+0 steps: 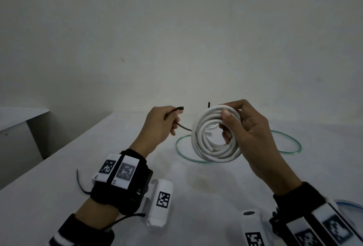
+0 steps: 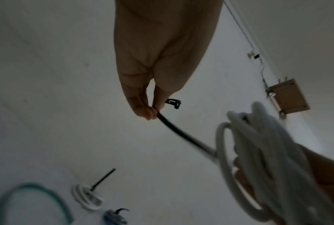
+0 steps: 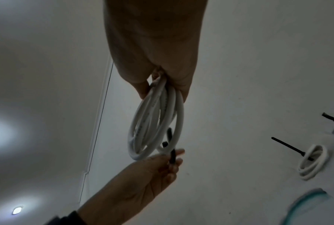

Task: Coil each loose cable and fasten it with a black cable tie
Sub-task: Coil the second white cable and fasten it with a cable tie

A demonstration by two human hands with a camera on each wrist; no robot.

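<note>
Right hand point(image 1: 253, 127) grips the white coil point(image 1: 215, 137) up off the table point(image 1: 59, 167); left hand point(image 1: 160, 123) pinches the black tie point(image 1: 172, 115), which runs to the coil. Best bet: keep the loops squeezed tight, thread tail through head, pull snug.

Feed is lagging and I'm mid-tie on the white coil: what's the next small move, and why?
Probably bring the black cable tie in the left hand through the white cable coil and feed its tail into the head. The right hand holds the coil off the table, and the tie's head hangs free, so the tie is not yet closed.
</note>
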